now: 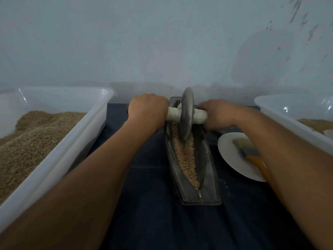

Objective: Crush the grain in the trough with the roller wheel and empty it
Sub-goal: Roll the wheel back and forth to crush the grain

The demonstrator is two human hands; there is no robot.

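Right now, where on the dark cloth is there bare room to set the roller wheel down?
Bare cloth lies between the left tub and the trough, and nearer the person below the trough. To the trough's right it is crowded: plate with brush, then the right tub.

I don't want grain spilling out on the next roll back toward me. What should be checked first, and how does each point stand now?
1. Left hand grips the axle: ok.
2. Right hand grips the other end: ok.
3. Roller wheel upright in the trough: ok.
4. Grain lies inside the trough walls: ok.
5. Near path free of brush and plate: ok, both beside the trough.
6. Trough steady on the cloth: cannot tell.
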